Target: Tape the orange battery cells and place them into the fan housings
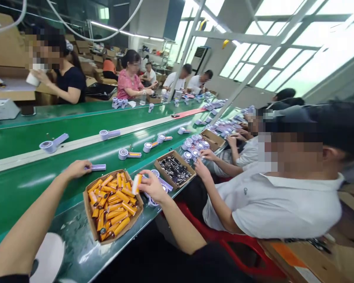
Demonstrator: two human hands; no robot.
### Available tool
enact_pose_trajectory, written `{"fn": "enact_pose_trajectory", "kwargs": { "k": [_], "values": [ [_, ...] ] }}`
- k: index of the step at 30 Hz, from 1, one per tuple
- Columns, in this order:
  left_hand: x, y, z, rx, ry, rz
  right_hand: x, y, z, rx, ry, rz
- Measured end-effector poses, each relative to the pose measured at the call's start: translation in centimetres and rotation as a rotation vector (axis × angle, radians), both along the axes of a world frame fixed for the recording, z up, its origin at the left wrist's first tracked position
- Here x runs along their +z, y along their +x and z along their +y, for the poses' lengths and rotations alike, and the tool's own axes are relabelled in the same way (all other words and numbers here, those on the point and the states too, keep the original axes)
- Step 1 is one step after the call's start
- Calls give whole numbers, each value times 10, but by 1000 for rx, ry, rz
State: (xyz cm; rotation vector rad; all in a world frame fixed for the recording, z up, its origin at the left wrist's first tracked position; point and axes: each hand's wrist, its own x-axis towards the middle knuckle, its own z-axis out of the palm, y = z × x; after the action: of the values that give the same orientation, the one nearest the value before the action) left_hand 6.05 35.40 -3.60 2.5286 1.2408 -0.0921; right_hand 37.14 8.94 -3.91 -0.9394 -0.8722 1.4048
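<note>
My left hand [76, 168] reaches over the green conveyor belt [32, 184] and closes on a lavender plastic handle piece [98, 167]. My right hand [151, 184] pinches an orange cylindrical battery [136, 183] just right of a cardboard tray [90, 220] full of several orange batteries [113, 204]. Some lavender parts [162, 182] lie under and beside my right hand.
More lavender handle parts [53, 144] ride the belt. A cardboard box of dark small parts [174, 169] sits to the right, where a person in a white shirt [271, 204] works. Other workers sit along both sides of the line. A white round object [48, 257] lies near my left elbow.
</note>
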Motion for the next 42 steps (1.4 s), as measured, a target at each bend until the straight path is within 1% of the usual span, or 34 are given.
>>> {"fn": "enact_pose_trajectory", "kwargs": {
  "k": [2, 4, 5, 6, 8, 10, 11, 13, 16, 18, 20, 23, 25, 26, 30, 32, 34, 35, 38, 40, 42],
  "values": [
    [-5, -4, 9, -45, -30, -66, 14, -15, 34, 95, 35, -66],
    [-10, -6, 13, -57, -26, -136, 24, -31, 71, 168, 34, -92],
    [-12, -6, 14, -51, -17, -160, 26, -38, 88, 198, 28, -99],
    [-13, -5, 13, -42, -10, -170, 28, -44, 105, 219, 36, -150],
    [-13, 0, 8, -8, -13, -164, 27, -55, 134, 239, 81, -331],
    [-16, 9, 4, 63, -19, -147, 23, -60, 159, 247, 140, -542],
    [-19, 14, 3, 112, -13, -136, 19, -62, 170, 257, 154, -602],
    [-31, 22, 6, 200, 1, -118, 8, -63, 190, 288, 161, -651],
    [-50, 28, 11, 265, 0, -110, -14, -62, 212, 326, 176, -693],
    [-58, 31, 12, 275, -5, -113, -27, -60, 220, 340, 235, -794],
    [-62, 33, 10, 274, -5, -115, -38, -58, 224, 342, 314, -917],
    [-65, 34, 9, 276, -5, -111, -44, -55, 228, 339, 362, -1017],
    [-62, 34, 10, 277, -3, -107, -40, -55, 229, 343, 360, -1076],
    [-60, 35, 10, 276, -1, -106, -35, -55, 228, 350, 360, -1119],
    [-36, 43, 4, 260, 19, -98, -6, -59, 215, 386, 351, -1352],
    [-27, 46, 3, 248, 30, -86, 5, -63, 211, 394, 328, -1473],
    [-24, 47, 10, 230, 35, -77, 7, -66, 217, 404, 294, -1582],
    [-25, 47, 14, 235, 35, -80, 6, -67, 223, 476, 330, -1667],
    [-30, 47, 25, 241, 14, -129, 2, -72, 239, 668, 414, -1823],
    [-30, 49, 27, 248, -4, -170, 1, -79, 245, 752, 449, -1891],
    [-25, 54, 28, 265, 2, -181, 5, -85, 250, 806, 460, -1928]
  ]
}}
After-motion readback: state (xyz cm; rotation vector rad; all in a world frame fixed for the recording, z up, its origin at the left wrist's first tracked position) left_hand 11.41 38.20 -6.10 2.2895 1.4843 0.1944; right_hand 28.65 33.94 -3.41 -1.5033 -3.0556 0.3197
